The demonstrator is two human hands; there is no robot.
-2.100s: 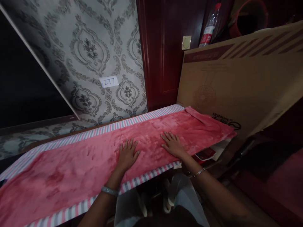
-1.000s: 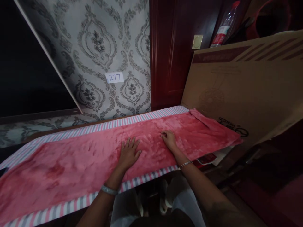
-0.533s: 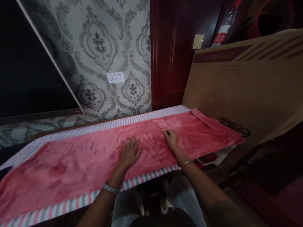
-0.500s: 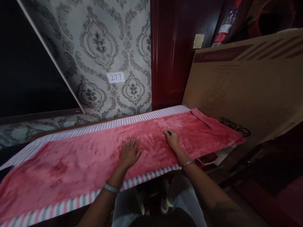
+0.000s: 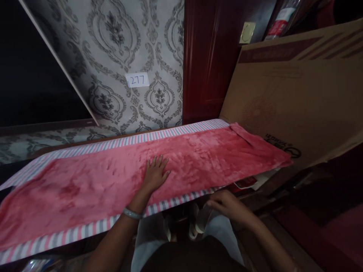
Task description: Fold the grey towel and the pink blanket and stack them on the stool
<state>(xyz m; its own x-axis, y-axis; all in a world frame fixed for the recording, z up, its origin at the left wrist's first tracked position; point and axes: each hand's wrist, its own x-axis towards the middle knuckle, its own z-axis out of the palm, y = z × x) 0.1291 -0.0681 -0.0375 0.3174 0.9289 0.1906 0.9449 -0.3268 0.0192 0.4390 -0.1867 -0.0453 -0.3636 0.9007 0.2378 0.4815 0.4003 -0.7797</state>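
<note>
A plush pink-red blanket (image 5: 107,181) lies spread out lengthwise over a striped cloth (image 5: 113,142), whose pink, white and grey edges show along the front and back. My left hand (image 5: 155,173) rests flat on the blanket near its middle, fingers spread. A bracelet circles that wrist. My right hand (image 5: 225,204) is off the blanket, low in front of the table's front edge. Its fingers are curled and pressed together; whatever they may hold is hidden. Small dents and darker patches mark the blanket's pile.
A large cardboard box (image 5: 286,94) leans at the right end, with a plastic bottle (image 5: 282,20) behind it. On the left is a dark screen (image 5: 42,68). A paper marked 277 (image 5: 137,80) is on the patterned wall. Below the blanket's right part, a red-and-white packet (image 5: 245,183) shows.
My right hand has lifted off the blanket and drawn back toward me, past the front edge. My left hand stays in place on the blanket. The view has tilted slightly.
</note>
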